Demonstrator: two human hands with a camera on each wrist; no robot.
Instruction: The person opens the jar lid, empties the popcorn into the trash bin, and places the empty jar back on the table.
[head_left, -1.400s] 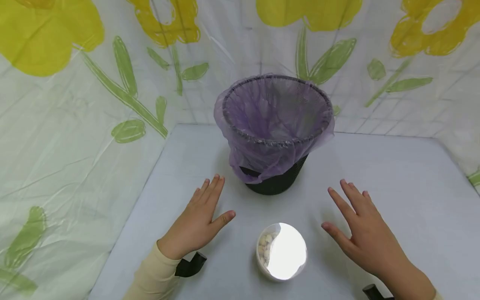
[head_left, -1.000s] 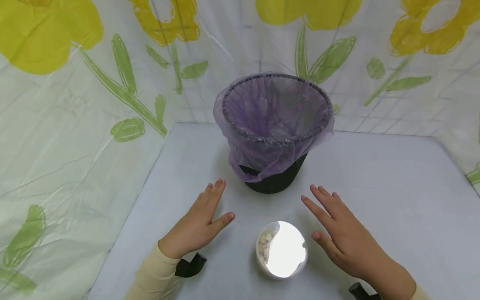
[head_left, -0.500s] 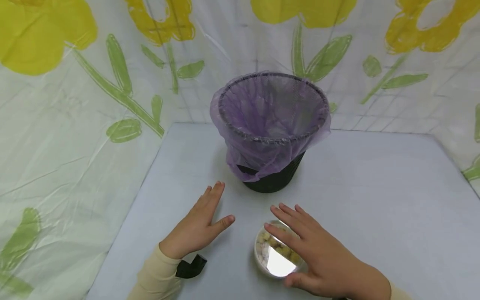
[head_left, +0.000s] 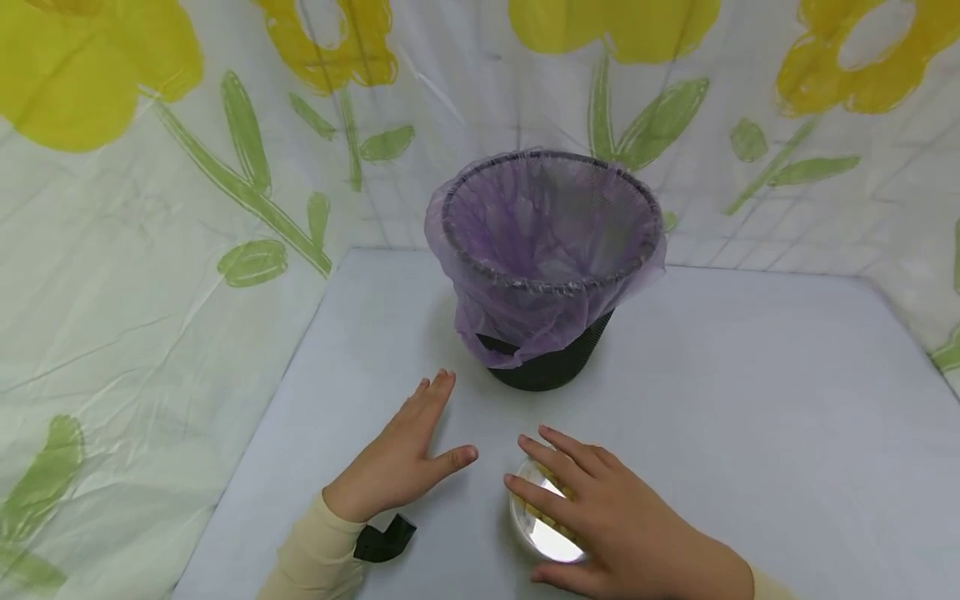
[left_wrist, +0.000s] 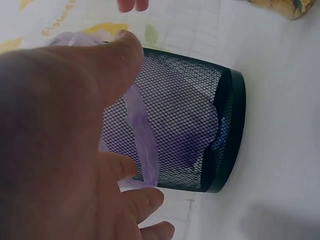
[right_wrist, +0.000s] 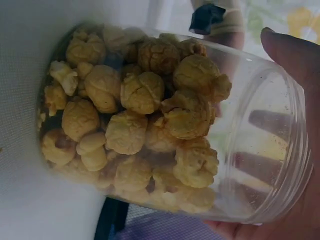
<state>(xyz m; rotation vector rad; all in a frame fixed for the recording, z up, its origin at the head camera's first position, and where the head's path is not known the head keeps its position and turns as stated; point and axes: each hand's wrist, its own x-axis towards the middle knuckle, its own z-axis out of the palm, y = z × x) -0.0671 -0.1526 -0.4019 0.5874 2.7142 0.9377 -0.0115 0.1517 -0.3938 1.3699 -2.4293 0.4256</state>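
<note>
We saw a clear, round plastic jar [head_left: 546, 525], part-filled with pale golden balls of popcorn [right_wrist: 142, 92], on the smooth white table [head_left: 772, 375]. It stood just in front of a black mesh wastebasket [head_left: 555, 368] lined with a thin, translucent purple bag [head_left: 517, 312], well apart from it.

We judged the step in hand to be the right hand [head_left: 611, 517] lining up on the jar for a grasp. Its fingers were spread and nearly straight across the jar's top, its thumb apart on the near side; we made out no curl around the wall and could not tell whether any fingertip touched. The left hand [head_left: 401, 462] held nothing, its fingers extended and its thumb spread, over the table to the left of the jar. In our view, a firm hold called for lowering the right palm a little and bending thumb and fingers in around the upper wall, with the left hand ready to steady the other side.

The jar stood upright, its long axis vertical and its ribbed neck pointing up toward the right palm; the right wrist view turned it on its side, base leftward.
</note>
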